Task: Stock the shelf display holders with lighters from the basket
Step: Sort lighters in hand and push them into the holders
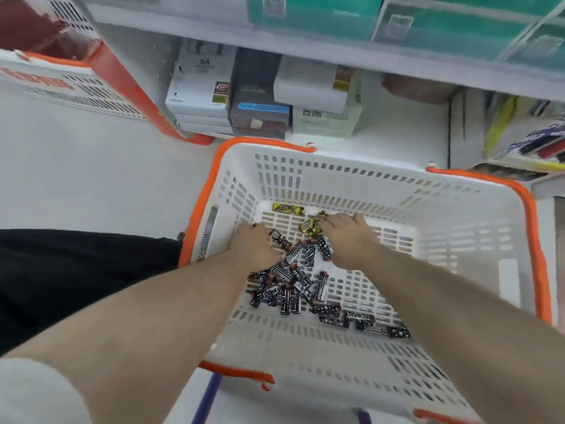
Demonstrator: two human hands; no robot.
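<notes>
Reaching into the white basket (452, 240), both hands rest on the pile of lighters (290, 280) at its floor. Left hand (253, 246) lies curled over black-patterned lighters; right hand (345, 237) covers yellow lighters (310, 226); finger grip cannot be told. Boxed goods (260, 99) stand on the shelf beyond the basket.

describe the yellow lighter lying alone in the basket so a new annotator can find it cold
Start at the white basket with the orange rim on the floor below the shelves. Look at its floor along the far wall, just beyond the left hand and right hand. The yellow lighter lies flat there on its own, yellow-and-black patterned, while the black-and-white lighters are heaped nearer the person.
</notes>
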